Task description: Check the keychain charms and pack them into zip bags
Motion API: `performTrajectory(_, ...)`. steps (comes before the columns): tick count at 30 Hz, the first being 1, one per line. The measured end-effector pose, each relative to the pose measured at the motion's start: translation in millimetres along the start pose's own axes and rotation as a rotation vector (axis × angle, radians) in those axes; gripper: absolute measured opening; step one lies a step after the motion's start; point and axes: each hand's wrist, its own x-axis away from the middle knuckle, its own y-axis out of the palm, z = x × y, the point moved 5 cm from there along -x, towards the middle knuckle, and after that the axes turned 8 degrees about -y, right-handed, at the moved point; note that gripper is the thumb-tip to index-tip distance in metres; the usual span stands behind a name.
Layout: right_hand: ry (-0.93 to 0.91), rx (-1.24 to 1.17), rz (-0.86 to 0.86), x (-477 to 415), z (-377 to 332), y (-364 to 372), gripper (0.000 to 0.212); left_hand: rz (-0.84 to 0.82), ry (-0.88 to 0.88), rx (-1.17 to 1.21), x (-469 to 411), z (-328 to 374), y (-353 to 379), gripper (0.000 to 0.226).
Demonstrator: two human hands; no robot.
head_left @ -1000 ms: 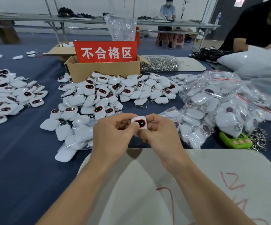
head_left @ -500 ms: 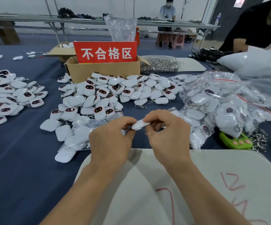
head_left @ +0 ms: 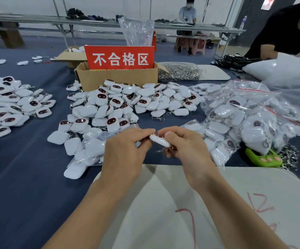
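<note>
**Inspecting Before Bagging**

Pinching one white keychain charm [head_left: 159, 140] edge-up between left hand [head_left: 126, 150] and right hand [head_left: 187, 150], dead centre above the counter [head_left: 19, 177], likely baring its rim for inspection. Working with loose pile [head_left: 127, 105] at 12 o'clock, zip bags [head_left: 244, 123] at 2 o'clock, within reach.

L grip [head_left: 126, 150] & R grip [head_left: 188, 150] bare; both forearms bare to frame edge.
</note>
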Motion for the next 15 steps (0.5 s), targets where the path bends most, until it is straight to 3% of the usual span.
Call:
performTrajectory(5, -0.009, -0.025, -0.007, 0.4, -2.1, -0.2, 0.022, -0.067, -0.001, -0.123, 1.3, 0.6, 6.3, 0.017)
performTrajectory(9, -0.039, -0.035, -0.035, 0.3, -2.4, 0.7, 0.020, -0.013, -0.056, -0.206, 0.6, 0.3, 3.1, 0.015)
performTrajectory(15, -0.085, 0.070, 0.094, -2.0, 2.9, -4.3, 0.022, 0.020, -0.196, -0.476, -0.7, -0.4, -3.1, 0.041)
